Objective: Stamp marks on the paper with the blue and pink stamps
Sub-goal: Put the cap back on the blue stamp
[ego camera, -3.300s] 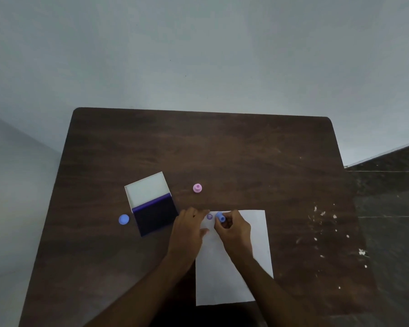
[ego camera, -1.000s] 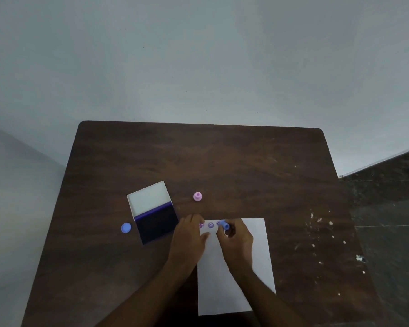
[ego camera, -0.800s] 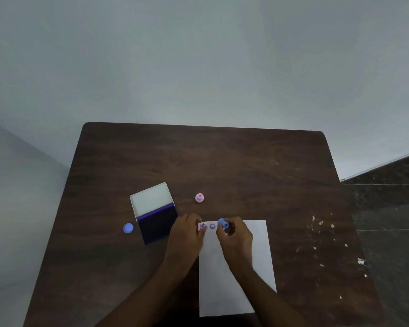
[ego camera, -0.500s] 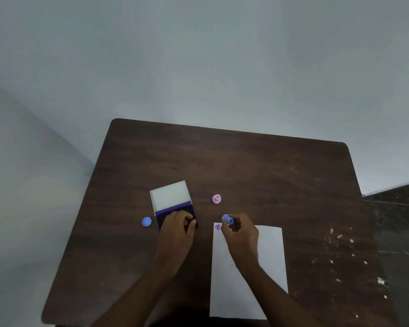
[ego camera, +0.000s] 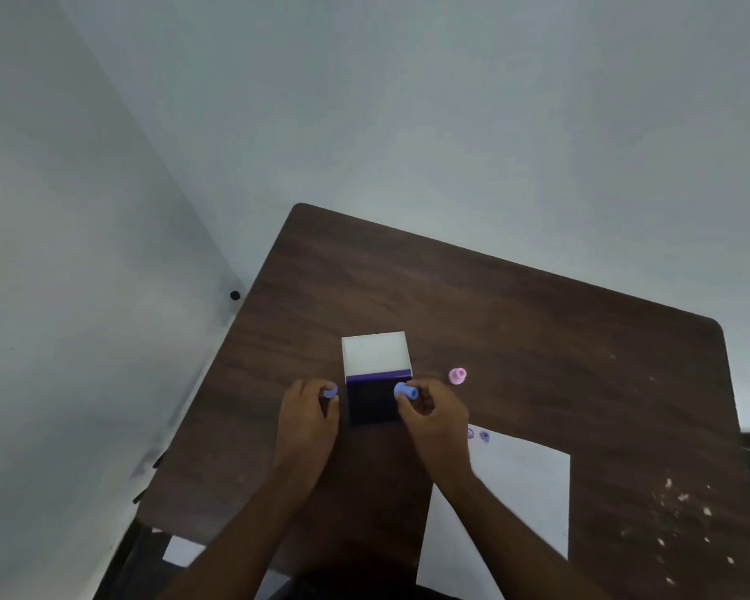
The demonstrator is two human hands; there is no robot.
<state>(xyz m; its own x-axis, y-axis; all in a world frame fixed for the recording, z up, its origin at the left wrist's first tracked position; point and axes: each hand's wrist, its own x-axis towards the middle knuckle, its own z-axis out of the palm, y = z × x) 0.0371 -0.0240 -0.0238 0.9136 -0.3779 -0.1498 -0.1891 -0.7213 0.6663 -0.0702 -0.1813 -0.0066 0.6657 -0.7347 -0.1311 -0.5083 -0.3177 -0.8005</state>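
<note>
Blue plastic shows in both your hands: your right hand pinches the blue stamp at its fingertips, just over the right edge of the open ink pad. Your left hand curls its fingers round a small blue cap just left of the pad. Beyond your right hand, the pink stamp stands on the table. Under your right wrist lies the paper, with two purple marks near its top corner.
</note>
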